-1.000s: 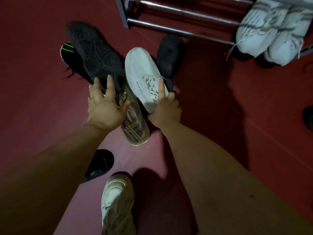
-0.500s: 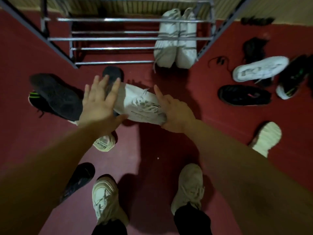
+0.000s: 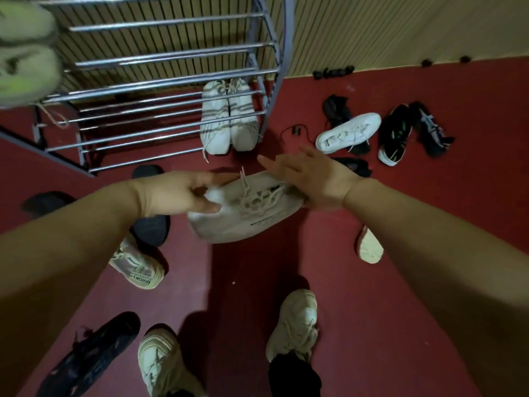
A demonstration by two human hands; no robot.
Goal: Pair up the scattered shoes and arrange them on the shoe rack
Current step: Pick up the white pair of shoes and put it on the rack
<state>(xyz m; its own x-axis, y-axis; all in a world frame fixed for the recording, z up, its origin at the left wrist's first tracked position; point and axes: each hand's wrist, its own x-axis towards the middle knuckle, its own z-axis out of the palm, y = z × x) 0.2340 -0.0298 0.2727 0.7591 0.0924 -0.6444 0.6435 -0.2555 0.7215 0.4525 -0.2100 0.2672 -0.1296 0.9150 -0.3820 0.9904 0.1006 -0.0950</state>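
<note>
Floor: red, shoes scattered.
Rack: one striped pair placed.
Left hand: grips white sneaker.
Right hand: flat against it.
Left: most pairs.

A dim room has a dark red floor and a ribbed beige wall from twelve to two o'clock.

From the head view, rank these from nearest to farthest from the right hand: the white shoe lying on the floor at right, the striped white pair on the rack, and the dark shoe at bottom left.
1. White shoe, on the floor just beyond the right hand.
2. Striped white pair, on the rack's low rails, ahead and left.
3. Dark shoe, bottom left, by the person's foot.
</note>
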